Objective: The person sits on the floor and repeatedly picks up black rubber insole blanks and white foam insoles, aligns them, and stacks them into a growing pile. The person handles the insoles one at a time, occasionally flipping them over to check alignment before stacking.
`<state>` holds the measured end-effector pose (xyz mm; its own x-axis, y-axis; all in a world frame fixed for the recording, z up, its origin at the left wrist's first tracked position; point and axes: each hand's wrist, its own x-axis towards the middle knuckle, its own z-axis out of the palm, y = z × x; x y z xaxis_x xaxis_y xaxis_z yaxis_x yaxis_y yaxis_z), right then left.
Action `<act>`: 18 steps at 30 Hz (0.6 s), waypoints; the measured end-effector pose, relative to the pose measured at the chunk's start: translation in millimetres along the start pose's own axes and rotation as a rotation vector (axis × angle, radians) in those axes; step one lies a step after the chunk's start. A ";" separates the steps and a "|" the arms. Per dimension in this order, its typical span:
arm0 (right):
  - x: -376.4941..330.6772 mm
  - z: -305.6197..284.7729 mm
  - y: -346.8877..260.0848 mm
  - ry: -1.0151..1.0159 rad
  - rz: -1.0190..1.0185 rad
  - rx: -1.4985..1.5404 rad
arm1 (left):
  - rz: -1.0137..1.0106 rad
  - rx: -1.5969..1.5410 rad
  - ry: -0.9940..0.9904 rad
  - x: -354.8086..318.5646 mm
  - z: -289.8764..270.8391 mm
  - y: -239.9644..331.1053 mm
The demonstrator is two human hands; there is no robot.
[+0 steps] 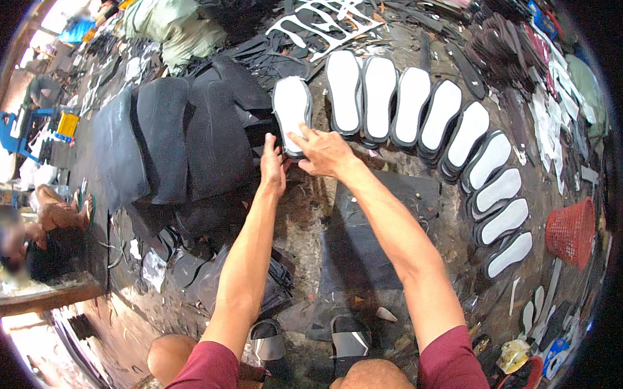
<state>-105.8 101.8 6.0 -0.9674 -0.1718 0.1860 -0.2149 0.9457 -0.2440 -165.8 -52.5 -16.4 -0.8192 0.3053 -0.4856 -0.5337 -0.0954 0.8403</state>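
A stack of shoe soles (292, 106), white on top with dark edges, lies on the floor ahead of me. My right hand (326, 153) holds its heel end, with fingertips on the white top and the thumb by the heel edge. My left hand (273, 170) is beside the heel's left side, fingers stretched out and nearly touching it; its palm is partly hidden. To the right, several more white-topped soles (344, 94) stand in a curved row of stacks. On the left, large black sheets (217, 132) with sole-shaped outlines overlap in a pile.
White cut-out scrap (326, 19) lies beyond the soles. A red basket (571, 233) stands at the right, near dark offcuts (502, 57). A flat black sheet (361, 247) lies between my arms. Another person's foot (61, 210) shows at far left.
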 end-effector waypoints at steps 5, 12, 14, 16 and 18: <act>20.8 -31.7 -9.5 0.080 -0.025 0.035 | -0.033 -0.076 -0.019 35.8 -33.5 -8.1; 70.1 -97.7 46.2 0.671 0.297 0.277 | 0.090 0.148 0.150 34.8 4.4 -17.6; 72.3 -127.6 42.2 0.883 0.390 0.488 | 0.141 0.130 0.157 29.9 2.9 -20.4; 72.1 -154.3 29.3 0.977 0.371 0.592 | 0.237 0.151 0.210 26.3 -7.9 -18.2; 48.3 -163.0 6.9 0.902 0.344 0.508 | 0.376 0.125 0.298 10.2 -0.7 -15.0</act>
<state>-132.1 145.0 168.4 -0.5764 0.5419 0.6117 -0.1822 0.6444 -0.7426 -166.2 -48.6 -34.1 -0.9844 -0.0147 -0.1756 -0.1751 -0.0273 0.9842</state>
